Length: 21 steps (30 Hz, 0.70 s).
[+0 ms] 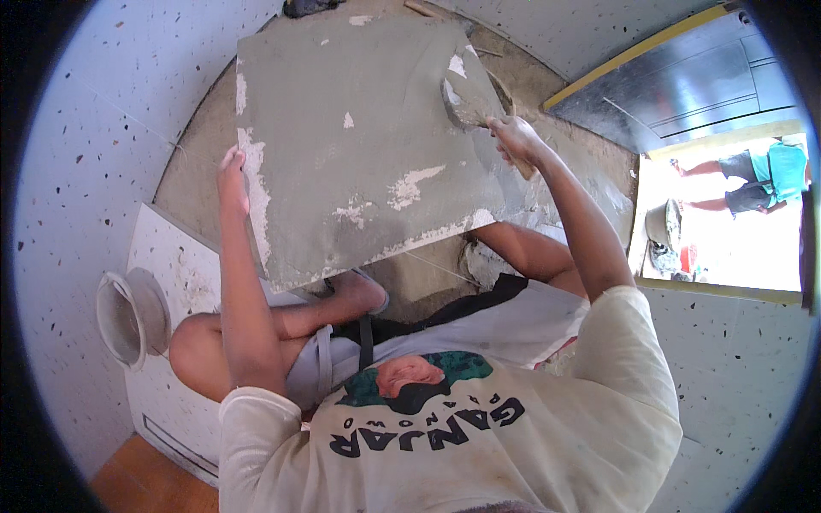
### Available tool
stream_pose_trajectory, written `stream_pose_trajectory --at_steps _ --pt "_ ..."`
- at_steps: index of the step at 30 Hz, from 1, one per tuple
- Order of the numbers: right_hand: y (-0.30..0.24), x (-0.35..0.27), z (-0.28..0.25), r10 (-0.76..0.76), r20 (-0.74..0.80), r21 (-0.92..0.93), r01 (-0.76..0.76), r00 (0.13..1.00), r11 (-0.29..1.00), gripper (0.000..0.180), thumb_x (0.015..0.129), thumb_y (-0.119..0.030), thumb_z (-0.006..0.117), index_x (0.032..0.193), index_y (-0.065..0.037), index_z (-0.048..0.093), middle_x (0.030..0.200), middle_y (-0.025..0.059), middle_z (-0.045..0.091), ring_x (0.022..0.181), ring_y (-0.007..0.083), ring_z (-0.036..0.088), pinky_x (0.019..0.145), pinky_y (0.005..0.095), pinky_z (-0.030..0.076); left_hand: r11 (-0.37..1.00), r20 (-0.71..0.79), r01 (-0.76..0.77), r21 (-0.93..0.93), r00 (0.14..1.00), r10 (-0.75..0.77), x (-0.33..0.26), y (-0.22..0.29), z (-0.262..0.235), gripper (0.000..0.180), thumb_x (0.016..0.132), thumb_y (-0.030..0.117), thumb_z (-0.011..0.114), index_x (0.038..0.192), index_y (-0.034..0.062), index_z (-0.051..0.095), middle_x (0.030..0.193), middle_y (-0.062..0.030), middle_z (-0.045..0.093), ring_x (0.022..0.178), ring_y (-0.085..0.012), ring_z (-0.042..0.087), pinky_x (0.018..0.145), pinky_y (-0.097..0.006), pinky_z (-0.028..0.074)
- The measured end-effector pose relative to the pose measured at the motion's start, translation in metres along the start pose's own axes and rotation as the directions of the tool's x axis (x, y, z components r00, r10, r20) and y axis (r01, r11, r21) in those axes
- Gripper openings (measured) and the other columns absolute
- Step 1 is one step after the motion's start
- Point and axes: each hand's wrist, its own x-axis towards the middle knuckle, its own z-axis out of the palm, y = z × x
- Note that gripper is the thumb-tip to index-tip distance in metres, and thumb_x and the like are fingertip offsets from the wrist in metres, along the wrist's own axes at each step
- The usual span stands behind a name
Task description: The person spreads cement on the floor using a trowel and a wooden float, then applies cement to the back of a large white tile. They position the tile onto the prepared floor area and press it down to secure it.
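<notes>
A large square tile (359,128), its back coated with grey mortar and showing white patches, is tilted up in front of me. My left hand (231,181) grips its left edge. My right hand (516,141) is closed around the handle of a trowel (469,101), whose mortar-smeared blade lies against the upper right part of the tile. My bent knees and a sandalled foot show below the tile.
Speckled white floor tiles (103,128) surround a bare grey mortar bed (192,184). A white bucket (128,318) stands on a white tile at left. Through a doorway at right, another person (761,175) bends near a dark bucket (663,224).
</notes>
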Motion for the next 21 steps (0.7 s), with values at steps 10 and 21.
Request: stream_pose_trajectory --at_steps 10,21 --pt "0.013 0.058 0.036 0.032 0.22 0.176 -0.072 0.975 0.982 0.049 0.094 -0.048 0.05 0.1 0.0 0.059 0.065 0.0039 0.052 0.043 0.0134 0.05 0.04 0.031 0.045 0.997 -0.024 -0.039 0.065 0.999 0.041 -0.013 0.012 0.011 0.032 0.094 0.011 0.047 0.121 -0.0036 0.057 0.112 -0.0082 0.063 0.103 -0.016 0.058 0.093 -0.029 0.042" --pt "0.021 -0.002 -0.016 0.056 0.023 0.223 -0.059 0.998 0.973 0.045 0.093 -0.045 0.055 0.092 -0.001 0.061 0.064 0.0044 0.054 0.048 0.0148 0.053 0.045 0.032 0.047 1.0 -0.002 0.022 0.014 1.0 -0.022 -0.013 0.014 0.008 0.035 0.094 0.011 0.047 0.124 -0.0032 0.055 0.113 -0.0074 0.062 0.104 -0.0156 0.057 0.094 -0.028 0.041"
